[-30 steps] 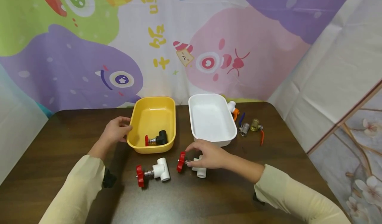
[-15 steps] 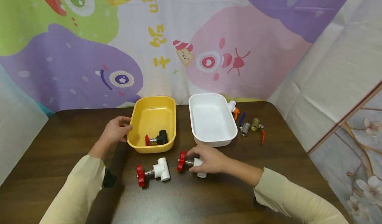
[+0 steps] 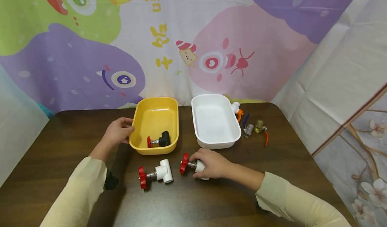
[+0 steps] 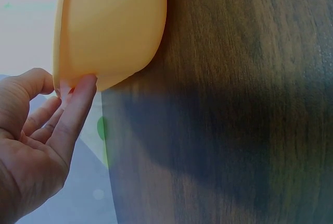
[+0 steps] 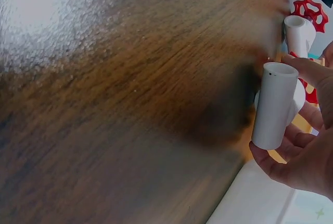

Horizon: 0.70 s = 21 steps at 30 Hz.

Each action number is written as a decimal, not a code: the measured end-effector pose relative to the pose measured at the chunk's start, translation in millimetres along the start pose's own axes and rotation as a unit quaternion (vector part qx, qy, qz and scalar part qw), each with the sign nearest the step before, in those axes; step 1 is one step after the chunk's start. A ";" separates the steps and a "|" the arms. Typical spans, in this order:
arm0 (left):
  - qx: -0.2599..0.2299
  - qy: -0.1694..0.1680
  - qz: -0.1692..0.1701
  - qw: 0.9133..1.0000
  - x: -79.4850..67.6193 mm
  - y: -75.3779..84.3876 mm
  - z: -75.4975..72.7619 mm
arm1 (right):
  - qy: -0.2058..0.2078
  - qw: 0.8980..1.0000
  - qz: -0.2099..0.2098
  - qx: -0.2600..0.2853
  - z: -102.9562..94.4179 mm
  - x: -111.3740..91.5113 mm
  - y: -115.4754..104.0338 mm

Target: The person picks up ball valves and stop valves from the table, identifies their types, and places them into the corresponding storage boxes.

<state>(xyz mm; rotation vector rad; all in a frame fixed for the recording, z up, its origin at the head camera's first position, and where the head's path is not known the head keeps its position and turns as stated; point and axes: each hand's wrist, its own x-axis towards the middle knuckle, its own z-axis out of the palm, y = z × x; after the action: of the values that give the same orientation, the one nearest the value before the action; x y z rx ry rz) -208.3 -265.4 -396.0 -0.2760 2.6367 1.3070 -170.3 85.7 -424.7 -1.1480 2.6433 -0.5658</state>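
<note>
My left hand (image 3: 119,131) is at the left side of the yellow tray (image 3: 176,119), its thumb at the rim and its fingers against the outer wall (image 4: 119,41). Inside that tray lies a black valve (image 3: 164,139) with a red handwheel. My right hand (image 3: 213,163) grips a white stop valve (image 3: 199,166) by its tee-shaped body, fingers and thumb around the white pipe (image 5: 276,107). The valve's red handwheel (image 3: 184,163) points left. A second white valve (image 3: 163,171) with a red handwheel lies on the table to the left of it.
A white tray (image 3: 216,144) stands right of the yellow one. Beyond its right side lie a white valve with an orange handle (image 3: 237,111), a silver valve with a blue lever (image 3: 248,130) and a brass valve with a red lever (image 3: 258,126). A printed cloth (image 3: 169,82) hangs behind the table (image 3: 181,206).
My right hand has shifted from the valve's stem onto its white body and closed around it. The left hand and the yellow tray have stayed in place.
</note>
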 end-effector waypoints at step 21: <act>-0.007 -0.004 0.003 1.000 1.3 -2.0 -0.9 | -0.009 1.000 0.016 -0.022 2.2 3.2 -3.4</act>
<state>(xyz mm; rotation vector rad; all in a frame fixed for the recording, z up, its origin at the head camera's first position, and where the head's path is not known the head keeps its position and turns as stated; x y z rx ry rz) -209.1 -267.5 -397.4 -0.2639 2.6253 1.3274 -169.5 80.7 -425.3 -1.1164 2.6665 -0.4911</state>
